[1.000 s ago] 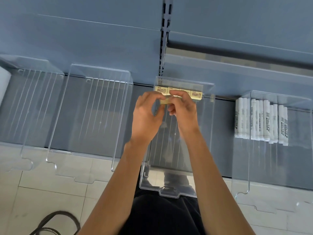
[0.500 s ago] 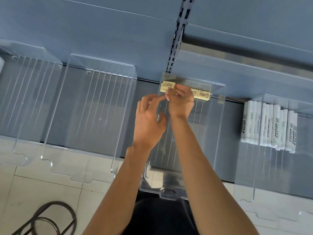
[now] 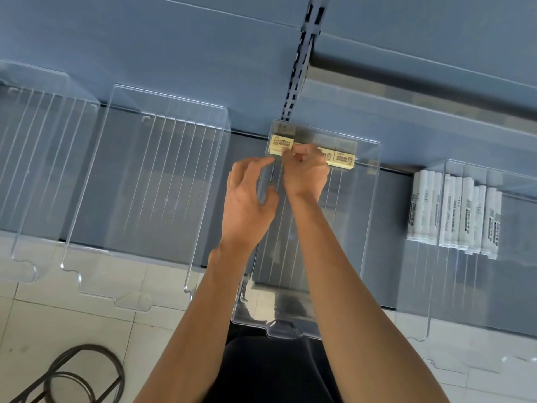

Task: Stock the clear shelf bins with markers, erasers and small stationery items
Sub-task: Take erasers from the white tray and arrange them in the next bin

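A clear shelf bin [image 3: 367,216] stands in the middle of the grey shelf. A row of cream erasers lies along its back wall: one at the left end [image 3: 281,144], another at the right end [image 3: 344,159]. My right hand [image 3: 305,173] reaches into the bin, its fingers curled at the row between them, pinching an eraser that is mostly hidden. My left hand [image 3: 247,202] hovers at the bin's left wall, fingers loosely spread, holding nothing.
Two clear bins [image 3: 151,184] [image 3: 35,158] with nothing in them stand to the left. A bin on the right holds several white markers [image 3: 453,216]. A slotted shelf upright [image 3: 302,62] rises behind. A black wire stand [image 3: 72,376] sits on the tiled floor.
My right hand has pushed further back into the bin to the eraser row. My left hand let go and drew back to the left, fingers opening.
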